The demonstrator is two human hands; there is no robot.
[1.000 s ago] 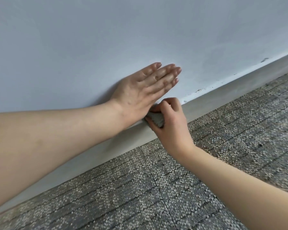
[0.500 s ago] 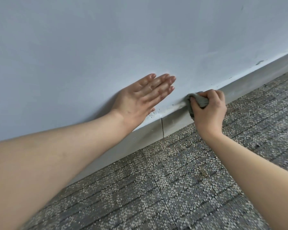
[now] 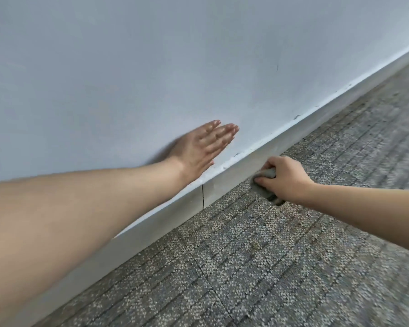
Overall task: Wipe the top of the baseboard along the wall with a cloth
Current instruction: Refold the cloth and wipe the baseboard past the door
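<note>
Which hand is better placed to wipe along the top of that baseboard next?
Right. The right hand grips the crumpled grey cloth beside the pale grey baseboard, while the left hand lies flat on the bluish-white wall, fingers straight, holding nothing.

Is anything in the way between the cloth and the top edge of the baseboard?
Nothing visible. The right hand grips the cloth in front of the baseboard, below its top edge; the left hand lies flat on the wall, further left.
</note>
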